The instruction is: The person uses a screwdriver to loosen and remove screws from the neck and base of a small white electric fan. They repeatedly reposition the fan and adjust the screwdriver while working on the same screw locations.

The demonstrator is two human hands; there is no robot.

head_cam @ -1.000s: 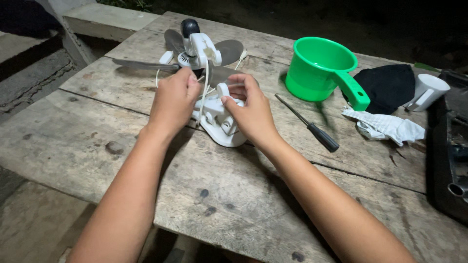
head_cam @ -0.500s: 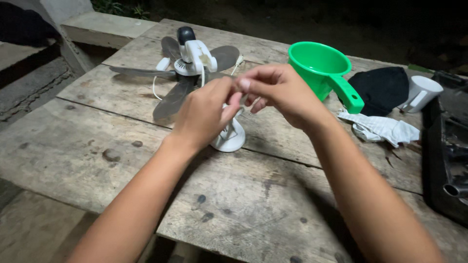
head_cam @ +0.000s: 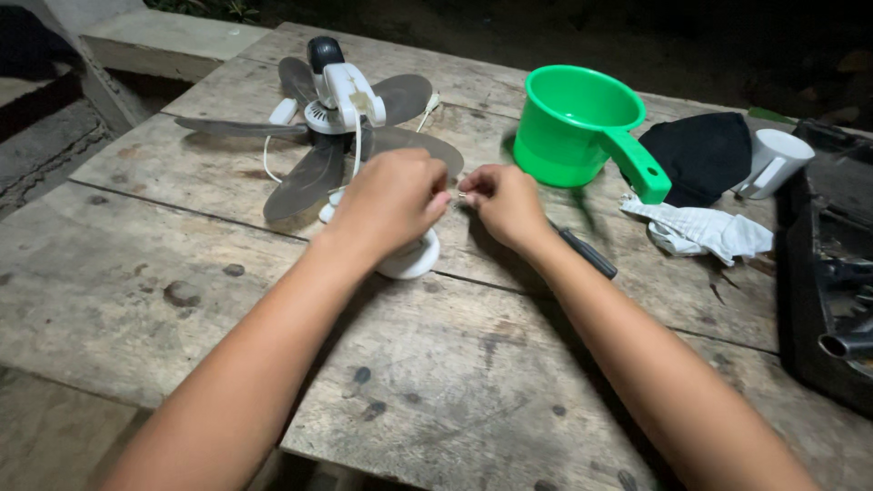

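Pinching something tiny between them, left hand [head_cam: 393, 202] and right hand [head_cam: 506, 205] hide the white fan base [head_cam: 411, 260], with green dipper [head_cam: 575, 123] far right and screwdriver [head_cam: 587, 254] beside.

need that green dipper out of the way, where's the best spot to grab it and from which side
Take the green dipper by its handle. It juts from the bowl toward the near right, sloping down to the wooden table, with open room above it. Probably easiest for the right hand, coming from the near right and wrapping the handle from above. The bowl stands upright, mouth up, too wide for a sure one-handed grip.
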